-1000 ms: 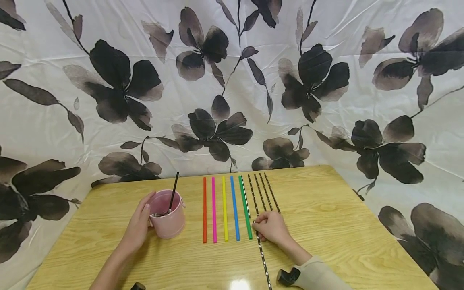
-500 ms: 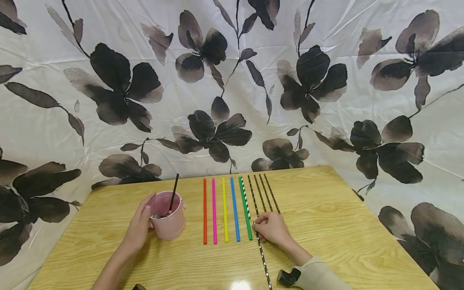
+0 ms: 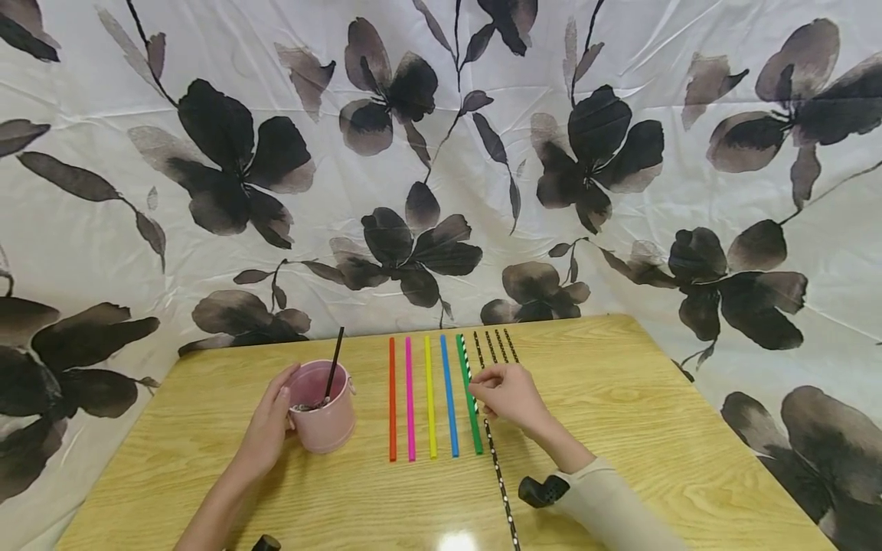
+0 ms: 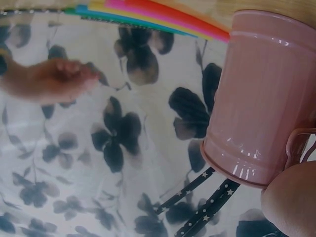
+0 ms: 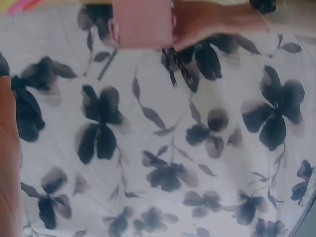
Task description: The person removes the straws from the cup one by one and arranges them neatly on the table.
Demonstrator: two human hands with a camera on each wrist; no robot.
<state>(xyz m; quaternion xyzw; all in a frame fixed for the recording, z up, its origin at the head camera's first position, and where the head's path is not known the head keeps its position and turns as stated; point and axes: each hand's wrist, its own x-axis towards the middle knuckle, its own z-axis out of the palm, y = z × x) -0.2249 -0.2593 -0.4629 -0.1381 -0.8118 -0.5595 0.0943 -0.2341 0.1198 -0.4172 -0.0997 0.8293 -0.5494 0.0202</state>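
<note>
R of L hand [image 3: 267, 428], touching: pink bkt [image 3: 327, 428].

Before far white, black-flowered cloth [image 5: 163, 143], the left hand [image 5: 191, 24] holds a pink cylindrical bucket [image 5: 143, 24] of speckled black straws [image 5: 184, 73]; the right hand [image 5: 8, 153] appears nearer.

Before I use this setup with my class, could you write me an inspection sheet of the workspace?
Surface: wood-grain table, with glare at the near side.
Job's things: red, pink, yellow, blue and green straws side by side; striped straw along the green one; dotted black straws, some partly behind the right hand; pink bucket with dark straws sticking out.
Clutter: nothing seen.
Hands: left hand holds the bucket's side; right hovers above the straws, grasp unclear.
Cables: nothing seen.
Surroundings: floral cloth behind.
</note>
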